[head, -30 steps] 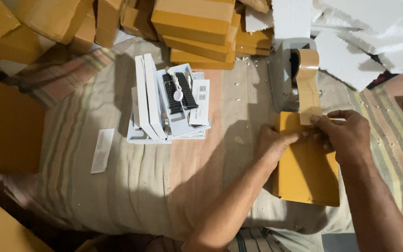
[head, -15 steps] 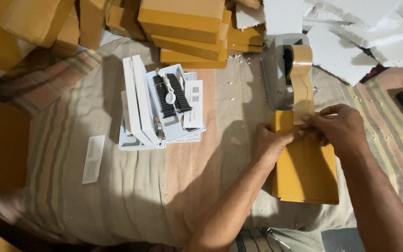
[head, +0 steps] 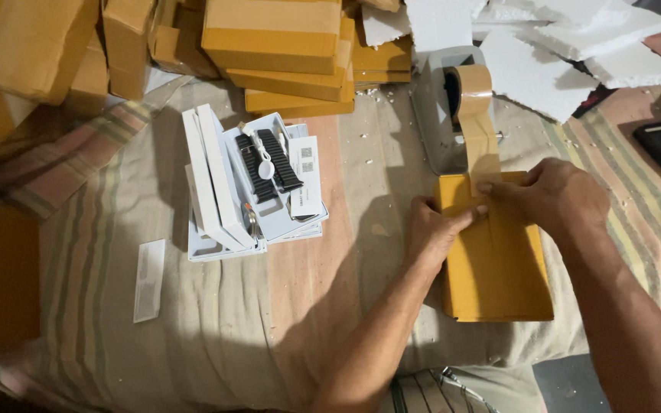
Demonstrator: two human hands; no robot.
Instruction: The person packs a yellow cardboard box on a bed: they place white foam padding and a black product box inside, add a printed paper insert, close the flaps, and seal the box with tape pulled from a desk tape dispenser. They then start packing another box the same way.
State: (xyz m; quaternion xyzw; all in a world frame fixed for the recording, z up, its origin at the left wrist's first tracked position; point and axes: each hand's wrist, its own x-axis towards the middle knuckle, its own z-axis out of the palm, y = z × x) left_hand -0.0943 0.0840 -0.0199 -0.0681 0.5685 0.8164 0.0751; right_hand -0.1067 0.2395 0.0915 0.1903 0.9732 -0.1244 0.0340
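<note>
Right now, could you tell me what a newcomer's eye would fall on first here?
Both hands, left hand and right hand, press a strip of brown tape onto a flat yellow-brown cardboard box at centre right. Just behind stands a grey tape dispenser; left of them lie opened white boxes with black straps.

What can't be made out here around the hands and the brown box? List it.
Head view only:
- Brown box: its top end is covered by the left hand and right hand.
- Where the tape strip ends: hidden under the right hand's fingers.
- Tape dispenser: its front is masked by the tape roll.
- White open box: small parts too small to tell.
</note>
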